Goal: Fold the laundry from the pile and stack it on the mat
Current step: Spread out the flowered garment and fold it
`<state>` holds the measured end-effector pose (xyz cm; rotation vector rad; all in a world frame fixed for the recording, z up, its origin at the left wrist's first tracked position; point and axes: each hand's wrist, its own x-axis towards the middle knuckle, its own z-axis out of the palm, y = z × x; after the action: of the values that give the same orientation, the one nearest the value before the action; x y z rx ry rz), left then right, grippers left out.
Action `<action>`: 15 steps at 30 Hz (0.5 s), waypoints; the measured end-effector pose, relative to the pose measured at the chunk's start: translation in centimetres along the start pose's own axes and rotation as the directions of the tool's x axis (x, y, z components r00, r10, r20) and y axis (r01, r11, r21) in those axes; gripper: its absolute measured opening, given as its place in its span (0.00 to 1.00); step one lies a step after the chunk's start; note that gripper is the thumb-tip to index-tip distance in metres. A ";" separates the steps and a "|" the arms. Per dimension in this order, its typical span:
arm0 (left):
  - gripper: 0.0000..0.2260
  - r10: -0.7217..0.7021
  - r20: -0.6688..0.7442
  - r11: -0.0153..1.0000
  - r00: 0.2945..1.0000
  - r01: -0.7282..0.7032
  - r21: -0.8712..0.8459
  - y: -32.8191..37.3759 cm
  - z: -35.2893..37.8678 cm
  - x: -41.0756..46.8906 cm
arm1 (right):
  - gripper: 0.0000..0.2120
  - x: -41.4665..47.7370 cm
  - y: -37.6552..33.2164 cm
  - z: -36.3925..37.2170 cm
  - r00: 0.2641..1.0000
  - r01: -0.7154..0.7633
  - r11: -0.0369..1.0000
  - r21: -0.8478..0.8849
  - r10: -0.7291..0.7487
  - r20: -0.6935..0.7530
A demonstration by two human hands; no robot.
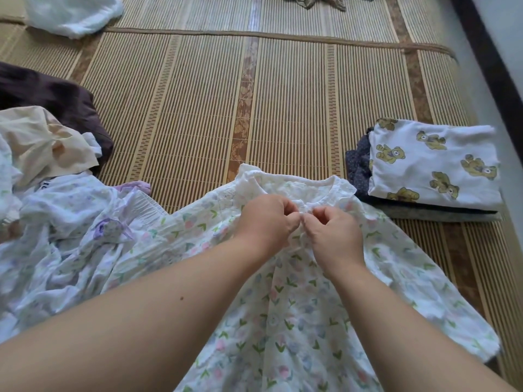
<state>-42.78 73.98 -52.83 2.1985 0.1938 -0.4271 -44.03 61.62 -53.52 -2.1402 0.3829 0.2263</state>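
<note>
On the mat (198,108), hands (267,219) (334,236) pinch floral dress (283,321) collar, perhaps a button.

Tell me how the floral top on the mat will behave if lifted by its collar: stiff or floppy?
Probably floppy: the floral top lies flat in soft folds, so it would likely droop. Its fabric looks thin and crinkled, so probably light. Pushed across the ribbed mat, it would likely bunch rather than slide.

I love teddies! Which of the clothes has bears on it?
The folded white cloth topping the right-hand stack: it has yellow-brown bears. The dress pinched by the left hand and right hand has flowers.
</note>
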 end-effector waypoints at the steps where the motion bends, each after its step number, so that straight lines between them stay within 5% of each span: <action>1: 0.08 0.013 0.005 1.000 1.000 -0.013 0.007 0.0 0.0 0.0 | 0.11 0.0 0.0 -0.1 1.000 0.004 1.000 0.001 -0.004 0.012; 8: 0.08 0.001 -0.014 0.999 1.000 -0.001 -0.039 -0.1 -0.2 0.0 | 0.12 -0.1 -0.5 -0.8 0.995 -0.008 0.995 0.097 -0.001 0.099; 15: 0.11 0.010 -0.094 0.995 0.996 -0.019 -0.094 0.4 0.4 -0.2 | 0.11 0.2 -1.1 -1.4 0.997 0.060 0.998 -0.018 -0.059 0.051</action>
<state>-42.92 73.39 -52.74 2.1270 0.2440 -0.3011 -43.40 60.99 -52.01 -2.1570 0.2890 0.2503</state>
